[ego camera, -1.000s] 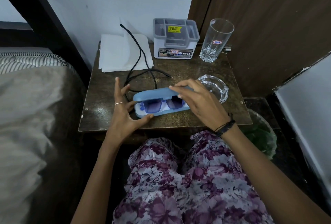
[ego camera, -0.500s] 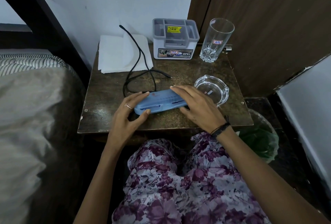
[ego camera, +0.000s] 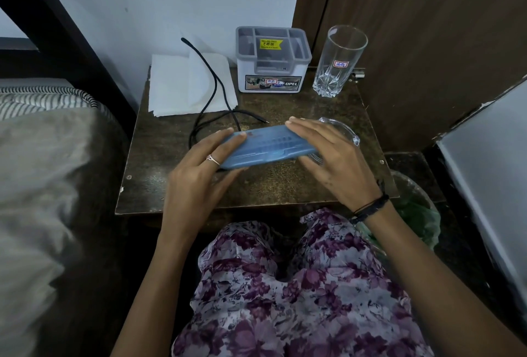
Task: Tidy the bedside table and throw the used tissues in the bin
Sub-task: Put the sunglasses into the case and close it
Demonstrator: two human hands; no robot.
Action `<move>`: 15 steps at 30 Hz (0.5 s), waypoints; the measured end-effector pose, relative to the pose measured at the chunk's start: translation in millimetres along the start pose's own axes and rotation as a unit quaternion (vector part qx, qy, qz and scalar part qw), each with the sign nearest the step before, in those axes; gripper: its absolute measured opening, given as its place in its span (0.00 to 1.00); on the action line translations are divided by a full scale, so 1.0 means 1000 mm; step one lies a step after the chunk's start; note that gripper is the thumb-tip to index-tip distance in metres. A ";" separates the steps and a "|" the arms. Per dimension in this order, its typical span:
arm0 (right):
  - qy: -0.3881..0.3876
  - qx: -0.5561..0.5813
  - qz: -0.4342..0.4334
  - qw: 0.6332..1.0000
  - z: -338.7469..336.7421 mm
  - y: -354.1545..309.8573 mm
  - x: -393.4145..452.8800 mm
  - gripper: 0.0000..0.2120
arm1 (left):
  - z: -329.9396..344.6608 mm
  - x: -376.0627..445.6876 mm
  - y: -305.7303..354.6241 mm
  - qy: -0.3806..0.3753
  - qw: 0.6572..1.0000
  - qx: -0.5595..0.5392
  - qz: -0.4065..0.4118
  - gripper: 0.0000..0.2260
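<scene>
A closed blue glasses case (ego camera: 268, 147) is held at the middle of the dark bedside table (ego camera: 159, 151). My left hand (ego camera: 199, 174) grips its left end and my right hand (ego camera: 330, 157) grips its right end. A flat white tissue (ego camera: 182, 85) lies at the table's back left, with a black cable (ego camera: 214, 91) running over it. A bin with a green liner (ego camera: 419, 214) stands on the floor to the right of the table.
A grey and white organiser box (ego camera: 272, 60) and a tall empty glass (ego camera: 339, 63) stand at the back. A glass ashtray (ego camera: 342, 130) sits partly behind my right hand. The bed (ego camera: 42, 171) is at left, a wooden door at right.
The case's lid came down over the glasses and is now closed. Both hands have taken hold of its ends and the case sits slightly higher and more tilted.
</scene>
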State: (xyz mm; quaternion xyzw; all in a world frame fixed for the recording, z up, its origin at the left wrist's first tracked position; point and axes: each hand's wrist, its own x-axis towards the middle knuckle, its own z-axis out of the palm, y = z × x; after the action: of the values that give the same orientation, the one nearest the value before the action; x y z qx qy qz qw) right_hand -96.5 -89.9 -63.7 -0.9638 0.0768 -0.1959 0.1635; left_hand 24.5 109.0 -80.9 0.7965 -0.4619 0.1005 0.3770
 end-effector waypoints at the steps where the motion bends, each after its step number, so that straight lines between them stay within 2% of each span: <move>1: 0.013 0.023 0.014 1.000 0.001 -0.002 0.001 0.27 | 0.000 0.000 0.001 0.010 1.000 0.008 0.003 0.23; 4: 0.059 0.077 0.087 0.991 0.009 -0.014 0.013 0.30 | 0.002 0.000 0.006 0.062 0.998 0.033 0.005 0.22; 6: 0.098 0.190 0.199 0.956 0.014 -0.028 0.026 0.32 | 0.003 0.002 0.009 0.106 0.993 0.049 -0.003 0.21; 7: 0.113 0.292 0.268 0.911 0.016 -0.037 0.032 0.31 | 0.003 0.003 0.011 0.127 0.990 0.062 -0.009 0.20; 8: 0.121 0.417 0.329 0.838 0.019 -0.046 0.037 0.30 | 0.003 0.004 0.012 0.146 0.986 0.076 -0.016 0.20; 10: 0.109 0.620 0.399 0.667 0.026 -0.063 0.046 0.23 | 0.003 0.005 0.015 0.174 0.979 0.103 -0.030 0.20; 11: 0.097 0.668 0.411 0.613 0.031 -0.070 0.049 0.19 | 0.003 0.005 0.016 0.182 0.976 0.112 -0.037 0.20; 12: 0.086 0.687 0.418 0.588 0.036 -0.078 0.052 0.18 | 0.004 0.004 0.016 0.185 0.975 0.117 -0.041 0.20; 13: 0.077 0.688 0.421 0.586 0.040 -0.085 0.055 0.19 | 0.004 0.002 0.014 0.183 0.975 0.124 -0.039 0.20; 15: 0.065 0.672 0.420 0.607 0.050 -0.095 0.062 0.18 | 0.001 -0.006 0.007 0.154 0.978 0.136 -0.022 0.20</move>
State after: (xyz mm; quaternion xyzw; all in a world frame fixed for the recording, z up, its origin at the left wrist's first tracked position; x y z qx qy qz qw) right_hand -11.4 0.0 -52.2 -0.4298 0.3301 -0.1649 0.8241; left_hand 15.6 110.3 -81.4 0.8255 -0.3626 0.2751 0.3337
